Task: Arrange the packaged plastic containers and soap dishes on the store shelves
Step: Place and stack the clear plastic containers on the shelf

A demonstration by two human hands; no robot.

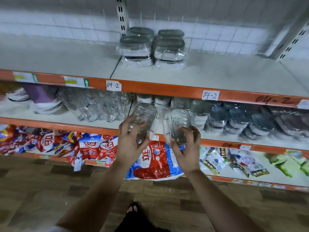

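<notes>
My left hand (129, 141) grips a clear ribbed soap dish (145, 114) in plastic wrap, tilted up in front of the middle shelf. My right hand (187, 148) grips a second clear soap dish (179, 122) the same way, just to the right. Both dishes hang in the air before the middle shelf (234, 139), not resting on it. On the upper shelf (217, 76) stand two stacks of wrapped containers with dark lids (153, 49).
The middle shelf holds clear bottles (100, 108) at left and wrapped dark-lidded containers (242, 121) at right. Detergent bags (150, 159) fill the bottom shelf and spill over its edge. Another person's shoes (45, 106) show through the shelf. Wood-pattern floor below.
</notes>
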